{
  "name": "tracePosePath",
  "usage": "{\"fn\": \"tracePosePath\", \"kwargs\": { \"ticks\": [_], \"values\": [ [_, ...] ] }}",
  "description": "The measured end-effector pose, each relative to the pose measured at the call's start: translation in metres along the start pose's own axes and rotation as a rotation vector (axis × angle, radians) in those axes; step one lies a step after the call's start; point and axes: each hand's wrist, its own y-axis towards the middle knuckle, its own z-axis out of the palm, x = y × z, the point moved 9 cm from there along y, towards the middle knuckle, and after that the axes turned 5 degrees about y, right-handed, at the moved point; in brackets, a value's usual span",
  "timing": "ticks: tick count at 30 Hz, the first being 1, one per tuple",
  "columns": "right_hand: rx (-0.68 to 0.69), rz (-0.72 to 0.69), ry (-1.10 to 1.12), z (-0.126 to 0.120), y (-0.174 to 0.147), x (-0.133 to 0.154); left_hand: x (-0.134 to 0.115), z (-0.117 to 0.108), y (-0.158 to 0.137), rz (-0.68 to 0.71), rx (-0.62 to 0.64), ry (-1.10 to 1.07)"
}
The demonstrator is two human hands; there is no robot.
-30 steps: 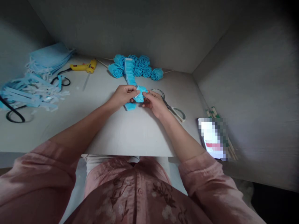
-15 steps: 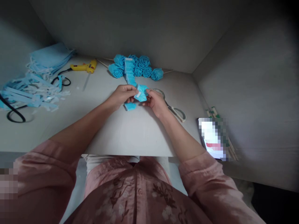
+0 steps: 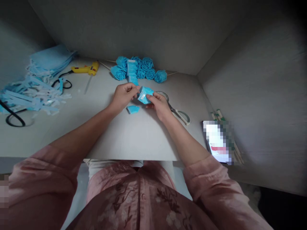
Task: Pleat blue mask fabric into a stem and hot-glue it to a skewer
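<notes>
A folded piece of blue mask fabric (image 3: 145, 95) with a small white strip on it is pinched in my right hand (image 3: 159, 104), thumb on top. At its left edge, my left hand (image 3: 124, 96) has thumb and forefinger pressed together; what lies between them, if anything, is too small to make out. A small blue fabric scrap (image 3: 133, 109) lies on the table just below my hands. Beyond them, a pleated blue strip (image 3: 132, 71) rests against several blue fabric roses (image 3: 147, 63). Scissors (image 3: 179, 115) lie beside my right hand, partly hidden by it.
On the left are a yellow glue gun (image 3: 85, 69) with a black cord, a stack of blue face masks (image 3: 51, 60) and a heap of cut strips (image 3: 31, 95). A lit phone (image 3: 217, 143) and several sticks (image 3: 237, 153) lie at the right by the wall.
My left fingers have drawn back slightly from the front of the blue piece to its left edge. My right thumb has moved onto its face, and the piece is turned a little.
</notes>
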Motion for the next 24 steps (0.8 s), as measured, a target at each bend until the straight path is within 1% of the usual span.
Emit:
{"fn": "tracePosePath", "kwargs": {
  "ticks": [2, 4, 7, 14, 19, 24],
  "values": [
    [-0.033, -0.033, -0.026, -0.003, 0.001, 0.002, -0.012, -0.003, -0.004, 0.081, -0.058, 0.116],
    [-0.050, -0.058, -0.035, -0.004, 0.001, 0.004, -0.019, 0.001, -0.007, 0.131, -0.042, 0.228],
    [-0.054, -0.063, -0.040, -0.003, 0.000, 0.005, -0.021, 0.005, -0.010, 0.159, -0.015, 0.334],
    [-0.017, -0.074, -0.027, 0.000, 0.000, 0.005, -0.013, 0.003, -0.008, 0.137, -0.029, 0.358],
    [-0.024, -0.074, -0.045, 0.000, 0.000, 0.005, -0.008, 0.002, -0.008, 0.099, -0.056, 0.365],
    [-0.004, -0.088, -0.041, 0.001, 0.000, 0.005, -0.005, 0.003, -0.006, 0.088, -0.050, 0.351]
  ]
}}
